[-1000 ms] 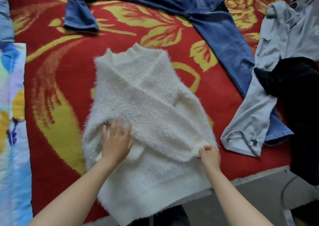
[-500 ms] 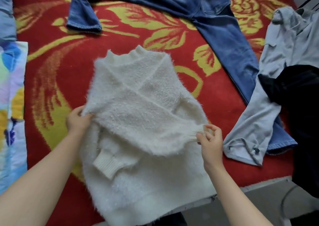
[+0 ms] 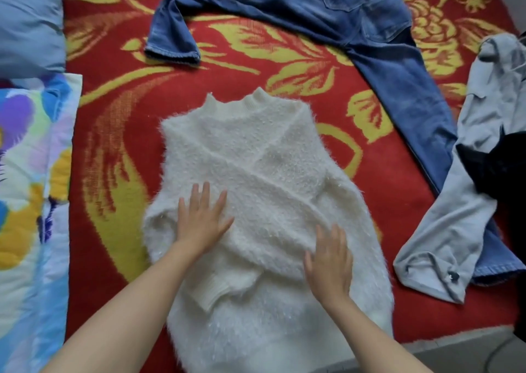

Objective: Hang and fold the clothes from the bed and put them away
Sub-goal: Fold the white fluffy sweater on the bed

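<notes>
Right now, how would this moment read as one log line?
step: pressing fold flat | left hand: flat on white sweater | right hand: flat on it | unfolded: jeans, grey garment

No legible text, label, brand, number or sign recorded: none on the white sweater [image 3: 256, 159], the jeans [image 3: 384, 59], the grey garment [image 3: 469, 202] or the red bedspread [image 3: 113, 122].

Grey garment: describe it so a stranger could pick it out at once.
On the red bedspread with yellow flowers, look right of the white fluffy sweater. The grey garment lies there over the lower leg of the blue jeans, a black garment overlapping it. Only it is pale grey, with a dark button at its near end.
</notes>
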